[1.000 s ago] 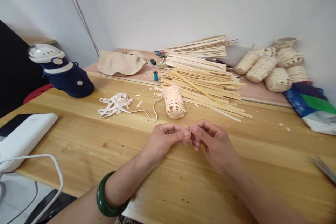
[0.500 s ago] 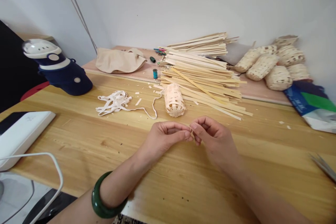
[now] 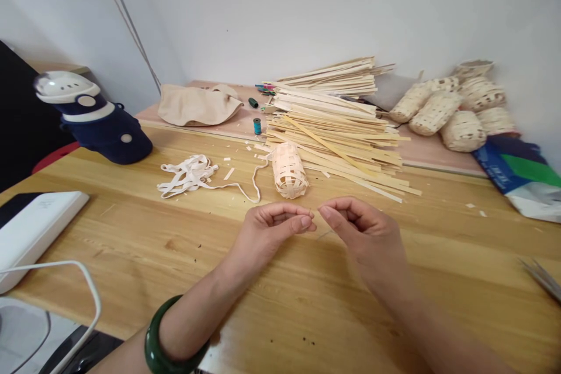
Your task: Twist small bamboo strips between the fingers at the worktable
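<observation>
"Pinching anything? Go L to R, quick."

"L hand (image 3: 269,229) first: thumb & forefinger pressed tight together, other fingers curled under. A tiny pale bit (image 3: 312,211) pokes out just past the tips, too small to tell what it is. Green bangle (image 3: 169,346) on that wrist."

"And the R?"

"R hand (image 3: 366,234): thumb & forefinger tips closed on each other too, rest of the fingers bent in. Can't tell if anything's betw. them. The two pinches point at each other, tips near but not touching, w/ a small gap."

"So where's the bit vs. your grip?"

"At the L tips, on the side facing the R hand, i.e. in the gap betw. my hands & closer to the L. Both hands are low over the wooden table (image 3: 131,228), approx. mid-bench. Can't tell whether they rest on it."

"What's round it?"

"Far side, L to R: a tangle of white ribbon (image 3: 187,172), then a small woven basket (image 3: 289,170) lying on its side right behind the bit, w/ a ribbon tail ending just beside it. Behind that, a pile of pale flat strips (image 3: 337,134). Finished baskets (image 3: 456,111) in the far R corner, well apart from my hands."
</observation>
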Motion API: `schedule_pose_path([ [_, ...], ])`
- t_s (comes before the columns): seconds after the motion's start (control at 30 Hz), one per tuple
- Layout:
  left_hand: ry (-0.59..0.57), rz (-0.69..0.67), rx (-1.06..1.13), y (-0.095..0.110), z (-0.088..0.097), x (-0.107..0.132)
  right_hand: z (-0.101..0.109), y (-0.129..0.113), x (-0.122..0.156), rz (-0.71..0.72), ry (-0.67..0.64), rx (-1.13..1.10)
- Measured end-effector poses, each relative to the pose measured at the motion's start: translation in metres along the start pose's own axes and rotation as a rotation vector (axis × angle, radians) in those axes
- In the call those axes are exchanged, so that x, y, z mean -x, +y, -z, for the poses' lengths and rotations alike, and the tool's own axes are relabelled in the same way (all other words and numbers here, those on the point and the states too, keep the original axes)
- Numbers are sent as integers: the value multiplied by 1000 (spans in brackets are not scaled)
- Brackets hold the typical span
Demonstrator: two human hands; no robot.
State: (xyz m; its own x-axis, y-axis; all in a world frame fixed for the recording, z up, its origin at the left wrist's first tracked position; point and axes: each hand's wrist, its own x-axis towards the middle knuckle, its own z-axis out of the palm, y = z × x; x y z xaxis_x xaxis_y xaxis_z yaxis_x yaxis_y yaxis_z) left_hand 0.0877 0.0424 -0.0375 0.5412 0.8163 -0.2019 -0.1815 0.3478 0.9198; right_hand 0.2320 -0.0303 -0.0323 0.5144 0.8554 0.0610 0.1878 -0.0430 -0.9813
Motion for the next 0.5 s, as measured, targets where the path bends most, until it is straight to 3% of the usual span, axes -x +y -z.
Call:
schedule_pose_path([
  [0.33, 17, 22, -14, -1, -1, 2, 0, 0, 0, -13, -96, -61],
  [0.5, 81, -21, 5, -2, -1, 0, -1, -3, -3, -218, -187, -223],
])
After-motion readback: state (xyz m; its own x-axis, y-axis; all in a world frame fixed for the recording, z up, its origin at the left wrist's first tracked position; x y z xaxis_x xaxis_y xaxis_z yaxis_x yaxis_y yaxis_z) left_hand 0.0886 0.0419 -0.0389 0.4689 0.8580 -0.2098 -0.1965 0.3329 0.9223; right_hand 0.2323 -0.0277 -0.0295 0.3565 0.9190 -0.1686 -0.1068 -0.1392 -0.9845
